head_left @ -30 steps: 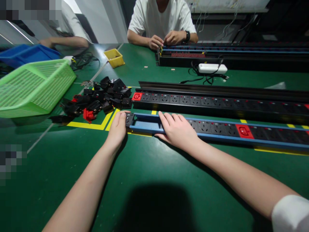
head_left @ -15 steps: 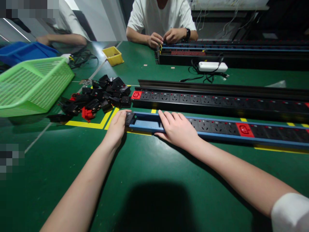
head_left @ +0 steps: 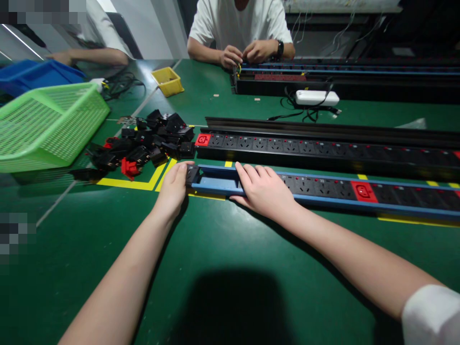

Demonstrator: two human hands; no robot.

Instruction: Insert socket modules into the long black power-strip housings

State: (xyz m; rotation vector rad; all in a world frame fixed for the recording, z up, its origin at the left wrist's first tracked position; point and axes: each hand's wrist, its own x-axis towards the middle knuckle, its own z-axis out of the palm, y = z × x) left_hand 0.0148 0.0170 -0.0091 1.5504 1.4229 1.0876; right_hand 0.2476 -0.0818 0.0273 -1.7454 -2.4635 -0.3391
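Observation:
A long blue power strip rail [head_left: 323,201] lies across the green table in front of me, with black sockets and one red socket [head_left: 362,190] set in it. Its left part is an empty blue channel [head_left: 215,182]. My left hand [head_left: 173,189] rests at the rail's left end, fingers closed on a black socket module [head_left: 192,175] sitting in the end of the channel. My right hand [head_left: 264,189] lies flat on the rail, fingers stretched over the sockets beside the empty stretch.
A pile of loose black and red socket modules [head_left: 143,146] lies left of a second black strip [head_left: 323,148]. A green basket [head_left: 46,122], a blue bin [head_left: 36,76] and a yellow tray [head_left: 168,81] stand at the left. Across the table a person's hands [head_left: 244,53] work on another strip.
Hardly anything differs. Both hands stay on the blue rail; the view has shifted slightly, so everything sits a little higher in the picture.

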